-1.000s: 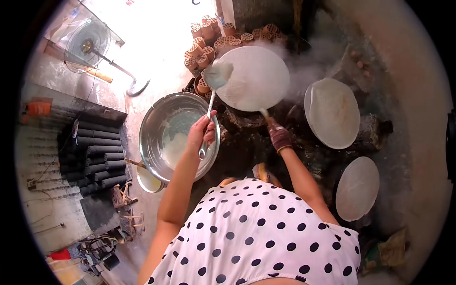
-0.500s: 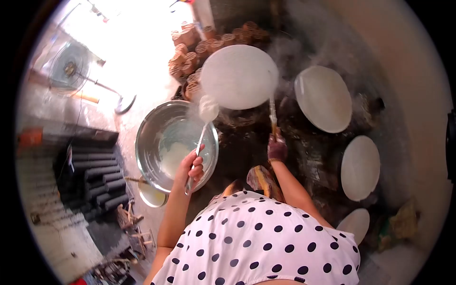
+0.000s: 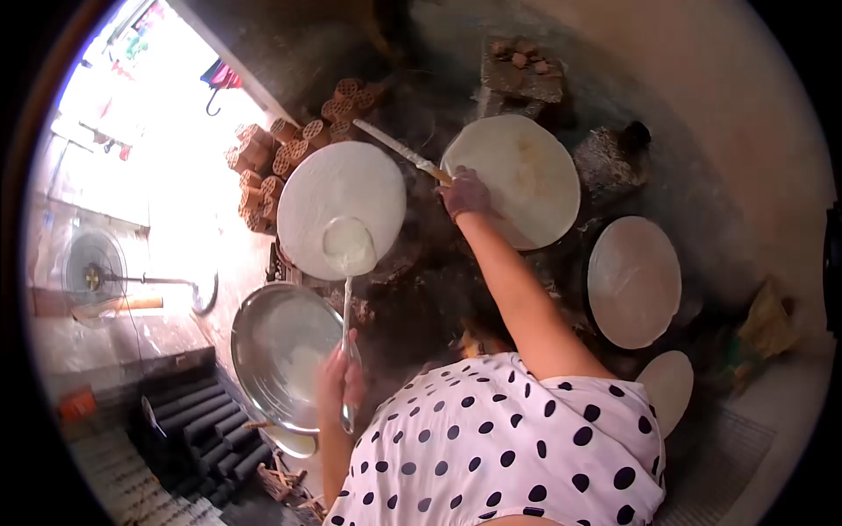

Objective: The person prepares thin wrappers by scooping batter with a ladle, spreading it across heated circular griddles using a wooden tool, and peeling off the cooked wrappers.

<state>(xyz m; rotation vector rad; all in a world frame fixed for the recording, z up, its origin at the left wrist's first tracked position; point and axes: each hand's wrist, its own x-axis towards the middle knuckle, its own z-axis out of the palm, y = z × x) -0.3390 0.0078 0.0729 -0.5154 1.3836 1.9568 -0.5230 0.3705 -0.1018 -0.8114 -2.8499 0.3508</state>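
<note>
My left hand point(image 3: 340, 379), slightly blurred, is closed round the handle of a metal ladle point(image 3: 349, 247). The ladle's bowl is over the lower part of a round white pan point(image 3: 329, 188). In my gloved right hand point(image 3: 467, 193) is a stick point(image 3: 395, 145) coated in white, pointing up and left. That hand lies at the left edge of a second round pan point(image 3: 535, 175), which has a pale sheet with brownish patches. A steel basin point(image 3: 263, 351) with white liquid stands below the first pan.
Two more round white pans point(image 3: 633, 280) point(image 3: 668, 390) stand at the right. Perforated clay-coloured cylinders point(image 3: 256, 149) are piled at the upper left, dark cylinders point(image 3: 197, 421) at the lower left. A fan point(image 3: 92, 276) is at the far left. Steam drifts about.
The view has swung right. My right hand has moved from below the first pan to the second pan's edge, its stick now pointing left. The ladle has returned over the first pan.
</note>
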